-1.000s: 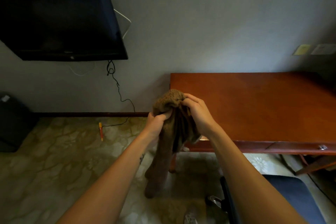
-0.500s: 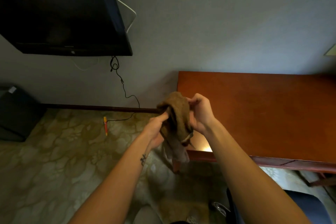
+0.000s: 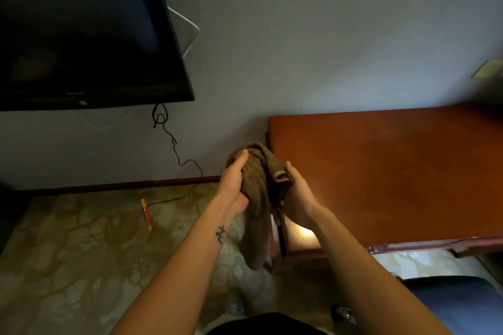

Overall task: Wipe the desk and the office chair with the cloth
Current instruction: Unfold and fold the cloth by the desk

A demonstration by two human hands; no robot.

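1. Since half a second ago the two hands have drawn slightly apart, and the cloth hangs lower between them, its tail dangling toward the floor.
2. At the upper left of the frame is a dark television. A cable trails from it down the wall to the floor, where an orange pen lies.
3. At centre, the left grip holds the cloth's bunched top, with the fingers behind it and the thumb laid up its front.
4. Just to its right, the right grip curls round the cloth's hemmed edge and pinches it.
5. The cloth is held in the air in front of the worktop's left edge and does not lie on its top.
6. At the lower right shows the blue seat of the office chair.
7. The task looks barely begun. The cloth seems to be getting gathered into a pad, and both the worktop and the chair are left to wipe.
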